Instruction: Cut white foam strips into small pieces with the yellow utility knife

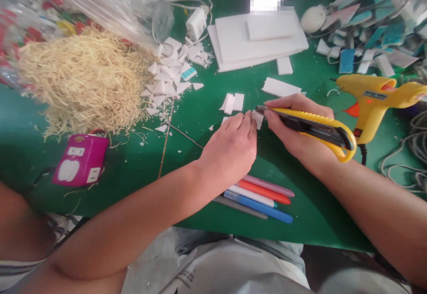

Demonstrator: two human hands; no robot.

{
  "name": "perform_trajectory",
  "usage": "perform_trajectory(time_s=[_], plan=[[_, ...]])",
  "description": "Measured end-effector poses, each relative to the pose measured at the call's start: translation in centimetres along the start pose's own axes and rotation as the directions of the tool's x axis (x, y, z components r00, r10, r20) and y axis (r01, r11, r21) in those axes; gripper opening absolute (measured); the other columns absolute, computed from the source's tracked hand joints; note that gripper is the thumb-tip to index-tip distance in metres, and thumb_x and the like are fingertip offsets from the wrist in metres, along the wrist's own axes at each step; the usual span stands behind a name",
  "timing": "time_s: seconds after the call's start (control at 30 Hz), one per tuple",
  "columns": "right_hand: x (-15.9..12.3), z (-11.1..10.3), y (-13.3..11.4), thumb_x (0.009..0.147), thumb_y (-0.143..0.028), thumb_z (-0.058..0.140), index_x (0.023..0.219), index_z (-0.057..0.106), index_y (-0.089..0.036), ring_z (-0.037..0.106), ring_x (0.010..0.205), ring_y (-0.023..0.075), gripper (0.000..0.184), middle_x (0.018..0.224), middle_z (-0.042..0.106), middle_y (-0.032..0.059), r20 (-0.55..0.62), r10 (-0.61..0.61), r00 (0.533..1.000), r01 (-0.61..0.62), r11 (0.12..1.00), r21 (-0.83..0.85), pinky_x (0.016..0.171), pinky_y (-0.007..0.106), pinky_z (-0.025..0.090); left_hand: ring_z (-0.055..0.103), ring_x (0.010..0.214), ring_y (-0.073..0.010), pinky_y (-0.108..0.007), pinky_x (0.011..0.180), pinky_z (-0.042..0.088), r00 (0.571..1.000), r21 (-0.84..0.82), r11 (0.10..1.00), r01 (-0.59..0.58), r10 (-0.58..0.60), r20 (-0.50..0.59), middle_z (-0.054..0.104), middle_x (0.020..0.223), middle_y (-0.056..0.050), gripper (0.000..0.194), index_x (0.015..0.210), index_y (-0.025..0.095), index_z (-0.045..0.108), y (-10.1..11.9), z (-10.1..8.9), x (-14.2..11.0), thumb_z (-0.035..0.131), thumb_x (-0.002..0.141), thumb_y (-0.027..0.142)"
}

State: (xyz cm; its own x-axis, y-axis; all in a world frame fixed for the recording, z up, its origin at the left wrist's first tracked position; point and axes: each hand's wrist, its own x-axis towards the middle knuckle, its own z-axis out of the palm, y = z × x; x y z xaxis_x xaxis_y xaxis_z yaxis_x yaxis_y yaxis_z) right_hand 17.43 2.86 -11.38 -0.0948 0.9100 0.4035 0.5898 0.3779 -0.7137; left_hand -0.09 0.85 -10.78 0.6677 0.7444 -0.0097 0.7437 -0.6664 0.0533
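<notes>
My right hand [296, 127] is closed around a yellow and black utility knife [312, 127], with the blade end pointing left at a small white foam piece [258, 118]. My left hand [230, 149] pinches that foam piece with its fingertips, holding it down on the green table [187, 116]. Two more small white foam pieces [232, 102] lie just beyond my left hand.
A yellow hot glue gun [373, 100] stands at right, by a heap of foam and teal offcuts [370, 31]. White foam sheets [256, 40] lie at the back, straw [83, 76] and foam scraps [170, 71] at left, a pink power strip [82, 159], several pens [260, 196] near me.
</notes>
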Motion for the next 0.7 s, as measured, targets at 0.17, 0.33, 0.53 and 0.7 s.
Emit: perform_trajectory(time_s=[0.17,0.33,0.53,0.7], plan=[[-0.2,0.6,1.0,0.087,-0.031,0.071,0.091,0.072,-0.029,0.071,0.068,0.0161,0.004,0.083,0.078,-0.0012,-0.050,-0.014,0.999,0.013,1.000,-0.023,0.067,0.030,0.061,0.056,0.136,-0.0385,-0.051,0.114,0.050,0.999,-0.002,1.000,-0.022,0.022,-0.047,0.055,0.147,-0.032,0.054,0.145,-0.013,0.046,0.0,0.3,-0.2,0.047,0.095,0.009],[-0.5,1.1,1.6,0.088,-0.035,0.069,0.092,0.072,-0.030,0.069,0.065,0.0155,0.007,0.083,0.077,-0.0007,-0.062,-0.011,0.998,0.008,0.999,-0.046,0.065,0.029,0.060,0.054,0.137,-0.0391,-0.051,0.114,0.051,0.998,0.026,1.000,-0.009,0.011,-0.069,0.054,0.146,-0.033,0.054,0.144,-0.015,0.045,0.2,0.7,-0.3,0.047,0.095,0.007],[0.0,0.4,0.6,0.084,-0.029,0.070,0.086,0.071,-0.028,0.067,0.062,0.0142,0.002,0.078,0.075,-0.0019,-0.048,-0.018,0.999,0.016,0.999,-0.039,0.063,0.028,0.059,0.058,0.134,-0.0390,-0.051,0.107,0.055,0.998,0.059,0.998,0.034,-0.031,-0.059,0.058,0.142,-0.033,0.050,0.142,-0.015,0.047,0.6,0.6,0.2,0.039,0.096,0.002],[0.1,-0.4,-0.2,0.083,-0.024,0.070,0.085,0.071,-0.028,0.067,0.063,0.0139,0.004,0.076,0.075,-0.0025,0.034,0.032,0.999,-0.031,0.999,-0.028,0.065,0.028,0.059,0.061,0.130,-0.0380,-0.051,0.106,0.056,0.997,0.055,0.997,0.060,-0.057,-0.055,0.060,0.139,-0.033,0.049,0.141,-0.015,0.048,0.9,0.5,0.4,0.033,0.096,-0.002]])
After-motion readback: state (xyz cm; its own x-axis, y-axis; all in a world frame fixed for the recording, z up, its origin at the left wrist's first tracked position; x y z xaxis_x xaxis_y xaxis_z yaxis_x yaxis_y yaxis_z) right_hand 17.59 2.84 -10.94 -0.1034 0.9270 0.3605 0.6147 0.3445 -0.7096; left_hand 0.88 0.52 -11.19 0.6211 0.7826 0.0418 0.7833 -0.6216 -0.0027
